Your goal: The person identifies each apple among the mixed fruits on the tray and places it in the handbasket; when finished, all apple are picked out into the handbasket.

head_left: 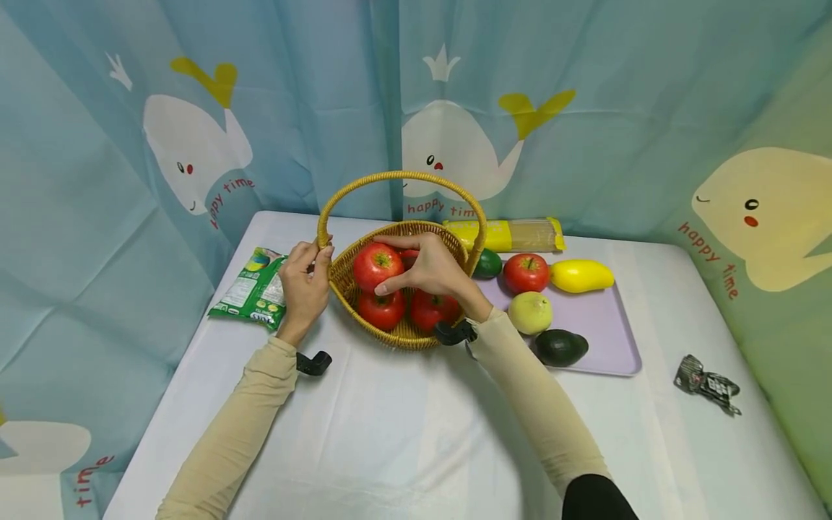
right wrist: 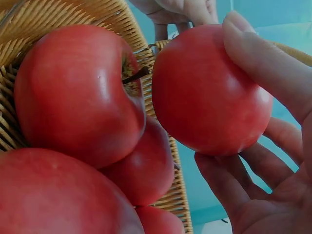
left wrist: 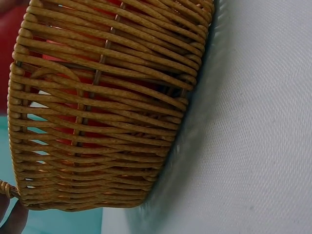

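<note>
A wicker basket with a tall arched handle stands at the table's back, several red apples inside. My left hand pinches the handle's left foot at the rim; the left wrist view shows fingertips there beside the woven wall. Over the basket, my right hand grips a red apple between thumb and fingers. Below it lie a front apple and a right-hand apple. In the right wrist view the held apple is beside a stemmed apple.
Right of the basket, a lilac tray bears a red apple, a yellow mango, a pale round fruit and an avocado. Behind lies a yellow packet. A green bag lies left, a black wrapper far right.
</note>
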A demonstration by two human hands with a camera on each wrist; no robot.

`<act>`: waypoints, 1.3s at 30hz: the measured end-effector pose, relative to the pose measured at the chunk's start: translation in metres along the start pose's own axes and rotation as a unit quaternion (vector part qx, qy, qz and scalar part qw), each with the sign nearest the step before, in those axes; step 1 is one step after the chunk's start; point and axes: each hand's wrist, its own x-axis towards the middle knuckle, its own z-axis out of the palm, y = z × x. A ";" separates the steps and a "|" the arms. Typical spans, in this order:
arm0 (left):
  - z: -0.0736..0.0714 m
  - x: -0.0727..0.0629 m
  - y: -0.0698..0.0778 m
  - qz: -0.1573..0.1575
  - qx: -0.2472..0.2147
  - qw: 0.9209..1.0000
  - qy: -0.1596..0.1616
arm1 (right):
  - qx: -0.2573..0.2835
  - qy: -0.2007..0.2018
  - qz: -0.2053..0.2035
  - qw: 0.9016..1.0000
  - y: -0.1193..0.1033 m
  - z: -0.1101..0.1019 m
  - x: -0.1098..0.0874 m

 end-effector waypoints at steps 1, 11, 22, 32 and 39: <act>0.000 0.000 0.000 0.001 0.002 1.000 0.002 | -0.005 -0.002 -0.001 1.000 0.000 0.001 0.002; 0.004 0.002 -0.002 0.004 0.021 1.000 0.004 | -0.012 -0.024 0.012 1.000 0.002 0.008 0.016; 0.000 0.001 -0.003 -0.012 0.009 1.000 -0.012 | -0.035 -0.052 0.031 0.998 -0.006 0.016 0.027; 0.000 0.001 -0.001 -0.012 0.011 1.000 -0.012 | -0.067 -0.051 -0.003 0.996 -0.007 0.028 0.030; -0.002 0.000 -0.002 -0.011 0.008 1.000 -0.017 | -0.069 -0.056 -0.005 0.996 -0.006 0.029 0.030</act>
